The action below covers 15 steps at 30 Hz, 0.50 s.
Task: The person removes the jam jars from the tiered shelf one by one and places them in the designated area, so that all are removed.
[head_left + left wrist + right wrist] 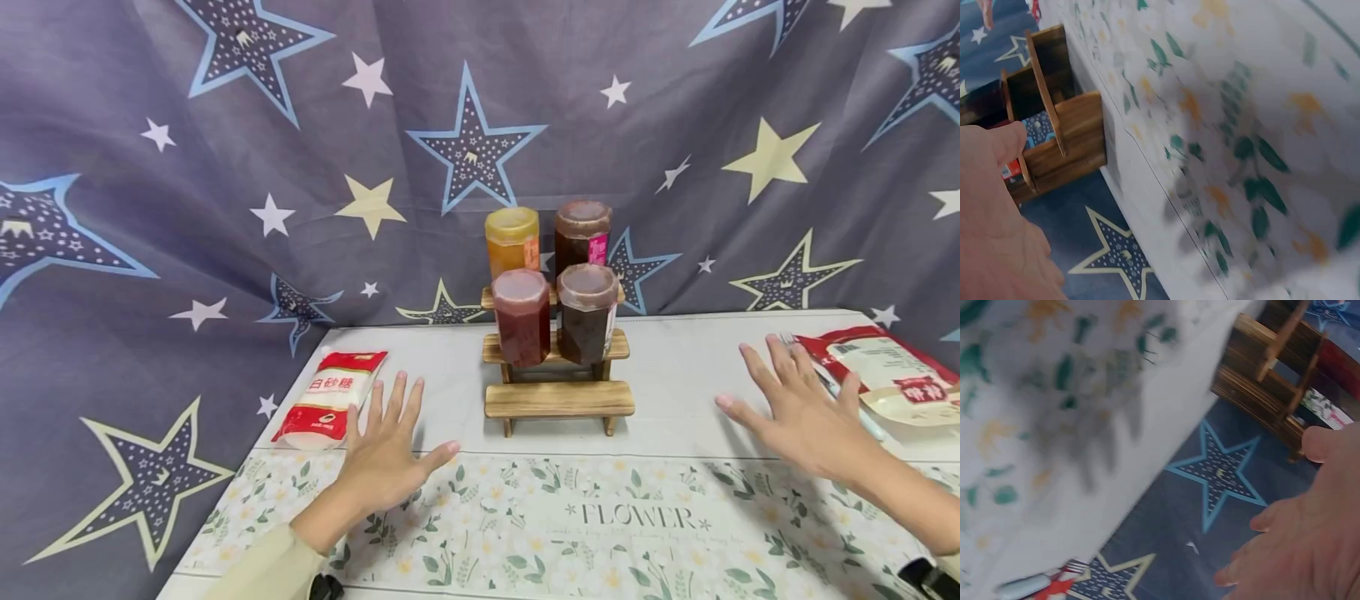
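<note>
My left hand (pixel 384 462) hovers over the table with its fingers spread, its fingertips beside a red and white bag of white sugar (pixel 330 400). On the other side my right hand (pixel 810 417) is spread too, holding nothing. Just beyond it lies a red and cream food packet (pixel 892 367). A fork (pixel 1029 584) with a pale handle lies beside that packet, partly covered by my hand in the head view. Between the hands stands a tiered wooden stand (pixel 558 400) bearing a red jar (pixel 521 321), a dark jar (pixel 587 321), a yellow-orange jar (pixel 510 237) and a brown jar (pixel 581 229).
A white table cover (pixel 420 354) with a leafy floral band and the word FLOWER (pixel 637 517) runs under everything. Behind the table hangs a dark blue-grey cloth (pixel 315 167) printed with stars. The stand's lowest step bears no jar.
</note>
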Motion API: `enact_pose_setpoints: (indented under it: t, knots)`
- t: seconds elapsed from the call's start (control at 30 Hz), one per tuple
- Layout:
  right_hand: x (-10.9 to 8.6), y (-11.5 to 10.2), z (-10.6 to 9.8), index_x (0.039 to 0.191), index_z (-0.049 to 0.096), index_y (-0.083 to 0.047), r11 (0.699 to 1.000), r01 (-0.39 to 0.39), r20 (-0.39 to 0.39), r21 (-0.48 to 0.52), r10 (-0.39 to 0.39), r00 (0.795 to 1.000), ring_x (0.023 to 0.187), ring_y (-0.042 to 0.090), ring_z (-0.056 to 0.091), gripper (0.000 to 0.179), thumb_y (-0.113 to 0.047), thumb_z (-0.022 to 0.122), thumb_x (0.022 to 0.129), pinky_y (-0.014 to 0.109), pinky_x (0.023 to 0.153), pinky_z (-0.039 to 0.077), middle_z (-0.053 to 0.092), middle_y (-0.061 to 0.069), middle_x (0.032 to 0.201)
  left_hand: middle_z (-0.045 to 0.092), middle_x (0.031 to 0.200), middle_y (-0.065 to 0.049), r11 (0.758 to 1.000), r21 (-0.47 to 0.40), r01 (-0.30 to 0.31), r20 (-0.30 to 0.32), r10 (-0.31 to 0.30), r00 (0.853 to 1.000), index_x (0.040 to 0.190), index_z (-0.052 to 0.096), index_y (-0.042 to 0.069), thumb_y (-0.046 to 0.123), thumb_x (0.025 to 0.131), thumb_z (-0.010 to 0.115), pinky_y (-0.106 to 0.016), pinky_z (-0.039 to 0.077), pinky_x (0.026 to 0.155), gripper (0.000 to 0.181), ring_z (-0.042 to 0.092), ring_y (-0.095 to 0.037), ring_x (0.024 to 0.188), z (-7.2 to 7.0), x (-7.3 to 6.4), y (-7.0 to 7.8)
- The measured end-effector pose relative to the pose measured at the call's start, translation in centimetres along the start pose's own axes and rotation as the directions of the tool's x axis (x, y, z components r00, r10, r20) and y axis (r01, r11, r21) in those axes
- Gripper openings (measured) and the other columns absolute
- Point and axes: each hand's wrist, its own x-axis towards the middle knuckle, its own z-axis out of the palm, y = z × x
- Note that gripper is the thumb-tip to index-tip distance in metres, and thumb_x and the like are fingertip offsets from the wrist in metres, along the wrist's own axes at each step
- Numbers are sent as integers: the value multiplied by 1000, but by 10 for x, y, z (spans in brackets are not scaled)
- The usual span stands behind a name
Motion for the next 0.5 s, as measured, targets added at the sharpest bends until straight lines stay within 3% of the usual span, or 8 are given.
enact_pose_setpoints:
  t: [0.1,0.2,0.33,0.5]
  knots:
    - [7,-6,-11,154,8,-6,1000,-9,-26,1,9,1000,140,52,4,88,-61,43,95,77,94,-25,-1,28,156,-10,161,-6,999,-51,4,3,-4,1000,156,0,19,77,86,39,-65,-13,112,98,-17,-32,144,4,8,7]
    - [14,-13,-20,154,8,-4,1000,-26,-15,-2,26,1000,136,54,18,91,-63,41,94,80,98,-11,11,33,153,-2,161,-11,990,-141,25,-4,-26,1000,156,6,13,65,90,50,-63,-5,114,95,-11,-32,146,7,14,15]
    - [22,-21,-28,154,5,-3,1000,-29,-2,4,29,1000,134,55,21,92,-64,40,95,80,98,8,17,37,149,14,159,-17,965,-257,48,-39,-60,997,153,20,6,50,90,63,-61,9,114,88,4,-34,146,12,20,26]
    - [33,-29,-34,154,4,-2,999,-27,22,17,27,999,133,56,22,94,-65,40,94,78,98,17,19,37,149,32,152,-19,926,-376,38,-110,-85,990,146,36,2,39,87,71,-59,24,110,78,22,-35,141,20,29,31]
